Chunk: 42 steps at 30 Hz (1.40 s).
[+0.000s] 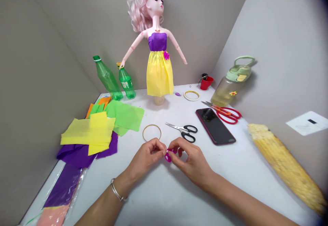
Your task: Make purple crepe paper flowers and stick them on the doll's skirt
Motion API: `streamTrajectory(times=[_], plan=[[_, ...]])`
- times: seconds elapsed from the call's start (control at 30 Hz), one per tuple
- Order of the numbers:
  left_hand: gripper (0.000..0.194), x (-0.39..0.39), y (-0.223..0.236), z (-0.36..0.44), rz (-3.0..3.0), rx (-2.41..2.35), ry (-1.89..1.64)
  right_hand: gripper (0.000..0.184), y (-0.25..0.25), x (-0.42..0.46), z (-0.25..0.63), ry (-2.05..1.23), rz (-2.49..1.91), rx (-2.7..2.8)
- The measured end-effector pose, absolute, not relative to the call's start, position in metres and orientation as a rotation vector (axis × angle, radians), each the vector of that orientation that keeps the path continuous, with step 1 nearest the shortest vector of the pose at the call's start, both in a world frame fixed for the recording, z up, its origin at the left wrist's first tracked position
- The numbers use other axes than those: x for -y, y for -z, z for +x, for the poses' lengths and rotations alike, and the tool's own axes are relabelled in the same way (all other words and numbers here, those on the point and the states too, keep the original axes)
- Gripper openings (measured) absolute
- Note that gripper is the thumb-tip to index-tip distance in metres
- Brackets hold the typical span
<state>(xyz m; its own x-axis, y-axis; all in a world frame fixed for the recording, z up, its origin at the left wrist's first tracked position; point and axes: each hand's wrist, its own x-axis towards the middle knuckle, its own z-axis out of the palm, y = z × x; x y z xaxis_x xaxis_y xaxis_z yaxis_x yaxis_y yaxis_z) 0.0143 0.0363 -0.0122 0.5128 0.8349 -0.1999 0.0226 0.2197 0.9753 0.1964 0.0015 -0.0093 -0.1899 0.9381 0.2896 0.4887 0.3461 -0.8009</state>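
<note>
Between both hands, above the front of the white table (151, 198), is a small magenta piece (168, 157) with a white patch on it; its exact kind is hard to make out. My left hand (147, 156) pinches its left edge. With thumb and fingers closed, my right hand (192, 161) grips it from the right. Just beyond my left fingers lies a thin gold bangle (144, 130). Black-handled scissors (182, 129) lie beyond my right hand. A pink-haired doll (156, 41) stands upright behind, in a purple top and yellow skirt, a magenta flower (166, 55) at its waist.
Yellow, green and purple cloth pieces (84, 130) are piled left, near a plastic packet (63, 188). Two green bottles (109, 77) stand behind. On the right are a phone (215, 126), red-handled scissors (227, 113), a water bottle (228, 86), a red pot (206, 83) and a white-gold bangle (191, 99).
</note>
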Motion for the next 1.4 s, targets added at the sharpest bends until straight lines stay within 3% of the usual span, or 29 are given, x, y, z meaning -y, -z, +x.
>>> streamTrajectory(times=[0.37,0.87,1.23,1.4], plan=[[0.012,-0.0332,0.0117,0.0179,1.349,-0.96,-0.679,0.011,0.0084,-0.0011,0.1942,-0.824,-1.297,1.793],[0.016,-0.0338,0.0123,0.0175,1.327,-0.976,-0.703,0.012,0.0017,-0.007,0.1977,-1.227,-1.218,1.462],[0.027,-0.0321,0.0052,0.0183,1.388,-0.976,-0.641,0.014,0.0067,-0.0062,0.1981,-1.173,-1.216,1.44],[0.022,-0.0319,0.0103,0.0182,1.329,-0.882,-0.667,0.015,0.0049,-0.0071,0.1963,-1.163,-1.206,1.451]])
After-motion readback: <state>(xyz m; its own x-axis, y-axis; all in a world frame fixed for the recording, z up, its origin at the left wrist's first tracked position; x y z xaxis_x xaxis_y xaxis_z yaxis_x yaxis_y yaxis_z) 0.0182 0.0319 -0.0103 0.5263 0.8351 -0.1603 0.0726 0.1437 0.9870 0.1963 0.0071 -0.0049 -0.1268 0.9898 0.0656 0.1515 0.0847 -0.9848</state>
